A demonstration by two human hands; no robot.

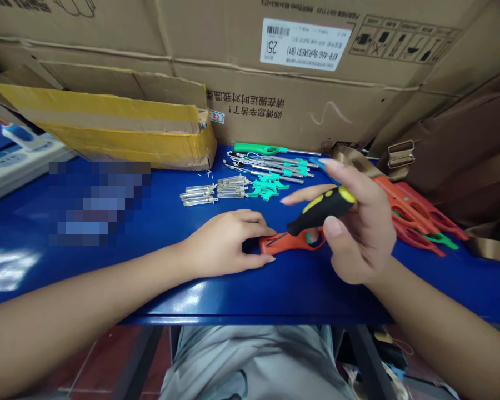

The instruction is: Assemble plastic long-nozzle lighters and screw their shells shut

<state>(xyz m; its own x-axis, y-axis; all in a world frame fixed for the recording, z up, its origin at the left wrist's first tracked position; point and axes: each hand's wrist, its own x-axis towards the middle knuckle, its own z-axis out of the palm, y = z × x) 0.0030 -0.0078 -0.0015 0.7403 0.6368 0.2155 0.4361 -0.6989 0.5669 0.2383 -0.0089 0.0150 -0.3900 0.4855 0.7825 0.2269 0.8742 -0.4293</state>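
Lying on the blue table is an orange lighter handle [292, 242] with a trigger loop at its right end. My left hand [232, 242] grips its left end between thumb and fingers. A black and yellow screwdriver [323, 210] is held in my right hand [364, 230], slanting down to the left. Its shaft reaches the top of the orange handle; I cannot tell exactly where the tip rests. A bit of teal shows inside the loop, partly behind my right fingers. Beyond my hands lie teal triggers [269, 186], clear fuel tubes [198, 194] and metal lighter rods [270, 164].
A green lighter [256, 148] lies at the back. Several orange and red lighter casings [416, 211] are piled at right by brown cloth [462, 144]. A taped cardboard box [141, 130] and a white power strip [20, 164] stand at left. The table's front edge [250, 319] is near me.
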